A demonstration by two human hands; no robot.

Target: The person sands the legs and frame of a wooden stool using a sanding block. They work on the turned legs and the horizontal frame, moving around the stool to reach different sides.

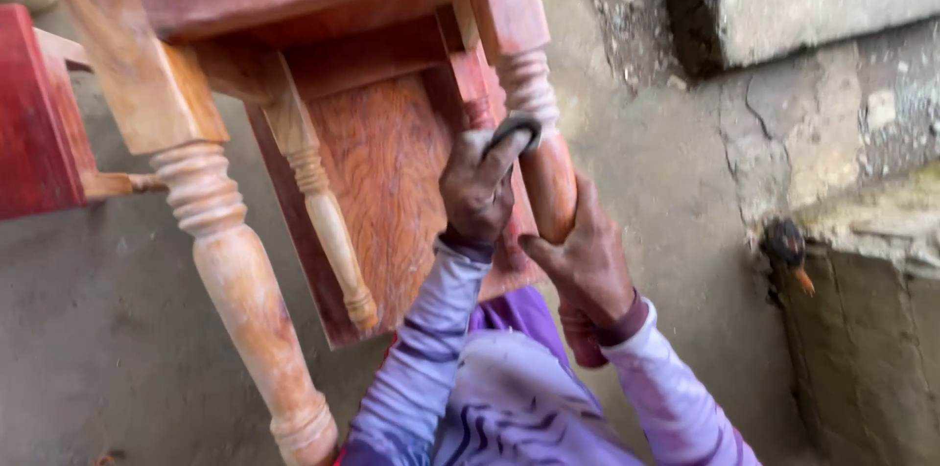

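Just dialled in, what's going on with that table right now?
A person in purple sleeves is working on a reddish wooden table tipped on its side over a concrete floor. The left hand presses a small dark strip, maybe sandpaper, against a turned leg. The right hand grips that same leg lower down. The other legs look paler, with much of the red gone.

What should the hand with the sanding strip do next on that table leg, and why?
Probably slide the left hand and its sanding strip up onto the rings of the leg. They look pale and dusty, while the part below is red. The right hand already holds the leg.
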